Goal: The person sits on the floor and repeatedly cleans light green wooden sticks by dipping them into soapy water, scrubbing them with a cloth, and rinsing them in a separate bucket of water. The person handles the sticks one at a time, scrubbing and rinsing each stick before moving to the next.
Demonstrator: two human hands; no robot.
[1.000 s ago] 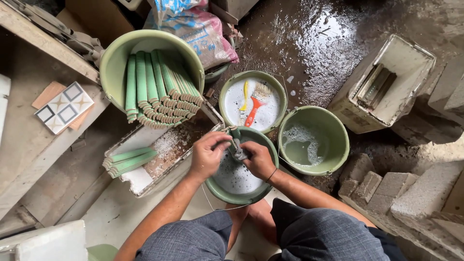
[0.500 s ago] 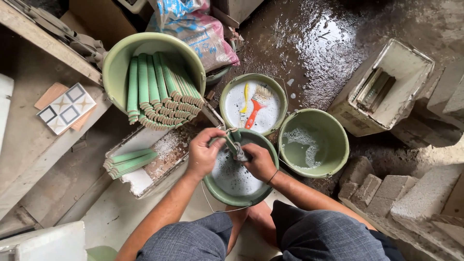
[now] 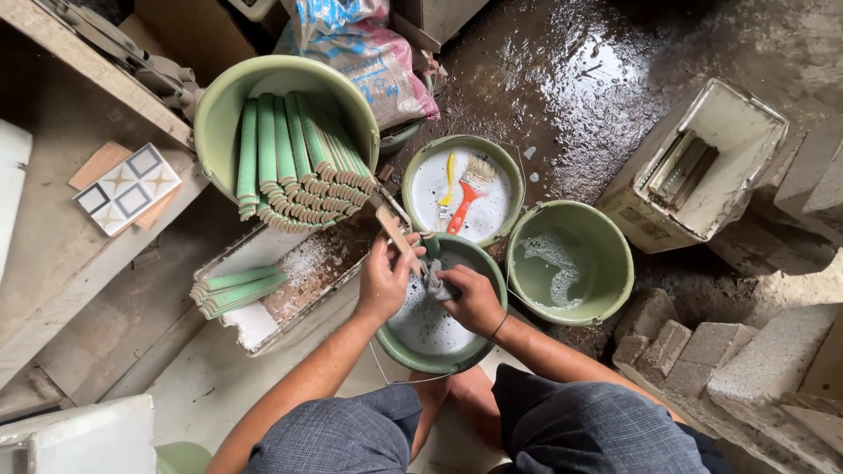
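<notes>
My left hand [image 3: 384,283] grips a long narrow green tile strip [image 3: 397,235] over a green bucket of grey soapy water [image 3: 397,347]. The strip slants up and to the left from my fingers. My right hand [image 3: 472,298] presses a grey rag [image 3: 436,286] against the strip's lower end, just above the water. Both hands are close together at the bucket's far rim.
A big green tub [image 3: 219,114] holds several stacked green strips [image 3: 294,162]. A white tray [image 3: 246,320] holds more strips [image 3: 235,290]. Another bucket [image 3: 420,171] contains a red brush [image 3: 468,193] and a yellow one; a third [image 3: 615,263] has foamy water. Concrete blocks [image 3: 755,360] lie right.
The strip has tilted and slid a little further out to the upper left in my left hand. My right hand with the rag has shifted slightly along it.
</notes>
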